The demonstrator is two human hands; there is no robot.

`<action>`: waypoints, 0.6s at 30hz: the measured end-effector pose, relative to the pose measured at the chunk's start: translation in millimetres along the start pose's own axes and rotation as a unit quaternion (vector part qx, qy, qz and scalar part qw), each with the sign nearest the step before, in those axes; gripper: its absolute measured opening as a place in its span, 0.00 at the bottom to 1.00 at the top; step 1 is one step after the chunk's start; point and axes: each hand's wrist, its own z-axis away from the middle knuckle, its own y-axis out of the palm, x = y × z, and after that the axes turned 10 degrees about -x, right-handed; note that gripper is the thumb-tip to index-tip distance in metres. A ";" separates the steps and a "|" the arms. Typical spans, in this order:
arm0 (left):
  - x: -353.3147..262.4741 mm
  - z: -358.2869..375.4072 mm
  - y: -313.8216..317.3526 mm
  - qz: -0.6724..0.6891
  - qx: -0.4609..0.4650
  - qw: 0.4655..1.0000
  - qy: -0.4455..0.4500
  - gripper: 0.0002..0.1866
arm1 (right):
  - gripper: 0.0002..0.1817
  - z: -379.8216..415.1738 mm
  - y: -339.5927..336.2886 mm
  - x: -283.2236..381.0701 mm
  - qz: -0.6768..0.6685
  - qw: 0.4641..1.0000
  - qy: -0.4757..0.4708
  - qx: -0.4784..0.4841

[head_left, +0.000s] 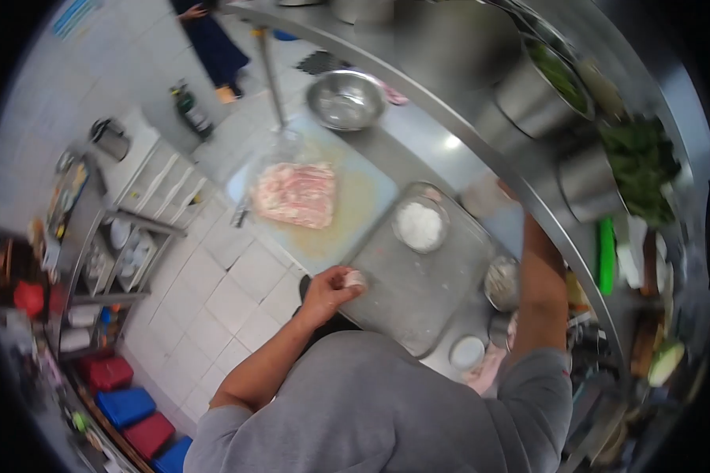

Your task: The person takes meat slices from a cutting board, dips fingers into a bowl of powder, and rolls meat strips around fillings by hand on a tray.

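My left hand [327, 298] is closed, its thumb and fingers pinching a small pale pinkish lump [356, 279] at the left edge of a grey metal tray [418, 303]. In the tray stands a clear bowl of white powder [420, 226]. My right hand [506, 189] reaches under the overhead shelf, beside a blurred, translucent container [481, 197]. The shelf edge hides most of that hand, and its fingers do not show clearly. Beyond the tray, a slab of raw, marbled meat [298, 194] lies on a white cutting board [355, 197].
A steel bowl [345, 101] stands behind the board. The metal shelf [481, 134] with steel pots curves overhead on the right. A white-topped round container [467, 352] and a glass jar [501, 282] sit right of the tray. Another person [213, 47] stands at the far left.
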 end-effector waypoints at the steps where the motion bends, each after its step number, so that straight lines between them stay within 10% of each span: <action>1: -2.1 3.3 4.5 -0.009 -0.008 1.000 -0.004 0.20 | 0.21 6.4 -7.2 -12.5 -0.004 1.000 0.006 -0.007; 18: 6.1 7.5 37.1 0.002 0.034 0.999 -0.024 0.21 | 0.21 86.5 -59.9 -0.9 -0.314 0.948 -0.055 0.014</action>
